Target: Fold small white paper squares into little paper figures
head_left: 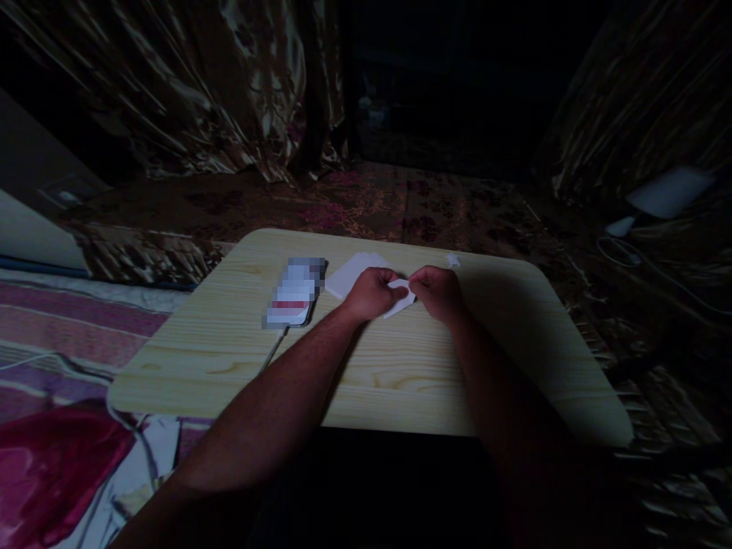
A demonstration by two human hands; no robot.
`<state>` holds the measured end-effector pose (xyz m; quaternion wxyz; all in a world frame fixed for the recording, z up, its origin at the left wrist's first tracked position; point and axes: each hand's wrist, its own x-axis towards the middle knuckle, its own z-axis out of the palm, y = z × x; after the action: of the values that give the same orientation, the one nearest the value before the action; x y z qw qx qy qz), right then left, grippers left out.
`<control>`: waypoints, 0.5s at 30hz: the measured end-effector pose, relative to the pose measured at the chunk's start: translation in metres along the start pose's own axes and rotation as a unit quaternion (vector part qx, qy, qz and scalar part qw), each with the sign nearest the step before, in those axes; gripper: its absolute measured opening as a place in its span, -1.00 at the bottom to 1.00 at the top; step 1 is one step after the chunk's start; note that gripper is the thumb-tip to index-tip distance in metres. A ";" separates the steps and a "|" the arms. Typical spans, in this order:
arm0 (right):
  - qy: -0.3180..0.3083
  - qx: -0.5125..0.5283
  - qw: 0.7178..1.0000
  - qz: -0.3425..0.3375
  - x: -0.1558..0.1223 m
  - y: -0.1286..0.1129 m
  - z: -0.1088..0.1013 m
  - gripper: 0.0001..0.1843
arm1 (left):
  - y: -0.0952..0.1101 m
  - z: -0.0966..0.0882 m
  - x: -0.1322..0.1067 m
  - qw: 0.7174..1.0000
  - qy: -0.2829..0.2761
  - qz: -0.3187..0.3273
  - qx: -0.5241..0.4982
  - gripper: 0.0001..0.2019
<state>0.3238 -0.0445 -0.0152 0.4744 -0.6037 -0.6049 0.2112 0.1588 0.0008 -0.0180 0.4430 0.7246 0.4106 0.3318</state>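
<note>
My left hand (373, 293) and my right hand (439, 293) meet over the far middle of a pale wooden table (371, 358). Both are closed in a pinch on one small white piece of paper (400, 299), held just above the tabletop. A low stack of white paper sheets (350, 273) lies right behind my left hand. A tiny folded white paper shape (454, 260) rests beyond my right hand. A phone (294, 293) lies to the left of my left hand, with a cable running off the near edge.
The room is dim. Patterned dark cloth and curtains (188, 91) surround the table. A striped mat and a pink cloth (51, 457) lie at the lower left. A white device with cables (666, 194) sits at the far right.
</note>
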 end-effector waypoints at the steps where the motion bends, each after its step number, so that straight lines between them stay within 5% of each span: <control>1: 0.000 0.007 1.000 0.004 0.000 0.000 0.000 -0.85 | 0.000 0.000 0.000 1.000 0.006 -0.005 -0.002 -0.76; 15: -0.007 0.022 0.999 0.040 0.003 0.001 -0.004 -0.81 | 0.002 -0.004 0.001 1.000 0.014 -0.011 -0.021 -0.80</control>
<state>0.3285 -0.0430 -0.0133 0.4740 -0.6154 -0.5792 0.2474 0.1562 0.0029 -0.0147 0.4560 0.7060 0.4179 0.3449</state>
